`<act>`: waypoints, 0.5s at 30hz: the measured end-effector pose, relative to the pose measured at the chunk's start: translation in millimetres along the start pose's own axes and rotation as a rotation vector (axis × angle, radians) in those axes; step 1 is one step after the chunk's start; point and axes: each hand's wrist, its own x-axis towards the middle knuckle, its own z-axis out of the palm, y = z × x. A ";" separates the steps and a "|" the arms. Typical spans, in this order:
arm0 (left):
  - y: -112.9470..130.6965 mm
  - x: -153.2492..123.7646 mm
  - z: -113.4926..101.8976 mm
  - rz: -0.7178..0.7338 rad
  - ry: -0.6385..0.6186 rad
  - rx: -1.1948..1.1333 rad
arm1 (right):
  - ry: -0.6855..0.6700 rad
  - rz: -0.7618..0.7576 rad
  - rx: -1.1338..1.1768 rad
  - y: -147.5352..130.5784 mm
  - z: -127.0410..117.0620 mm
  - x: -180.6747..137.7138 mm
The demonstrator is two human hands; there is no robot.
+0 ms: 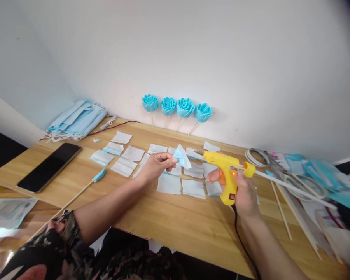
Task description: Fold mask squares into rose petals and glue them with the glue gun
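Between the fingertips of my left hand [156,167] is a folded piece of blue and white mask fabric [181,156], pinched at its lower left. My right hand [245,192] is wrapped round the handle of a yellow hot glue gun [221,160]. Its nozzle points left, close to the folded piece; whether they touch I cannot tell. A long white glue stick [291,186] sticks out of the gun's back. Under both hands, white fabric rectangles [169,183] lie in rough rows. Left of my left forearm, a wooden stick carries a small rolled blue tip [99,175].
Several blue fabric flowers [185,107] on sticks lean against the wall. A stack of face masks [77,118] and a phone [49,166] lie at the left. Scissors [305,184], wooden sticks [281,210] and blue scraps [323,175] crowd the right. The gun's black cord [242,237] hangs down the front.
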 end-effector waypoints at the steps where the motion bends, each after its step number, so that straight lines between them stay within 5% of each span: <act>1: 0.5 0.0 0.0 -0.002 0.003 -0.004 | -0.021 0.015 -0.008 0.7 0.5 -0.4; 15: -2.4 1.1 -1.1 0.001 -0.077 0.089 | -0.112 -0.015 -0.028 -13.5 11.7 -3.0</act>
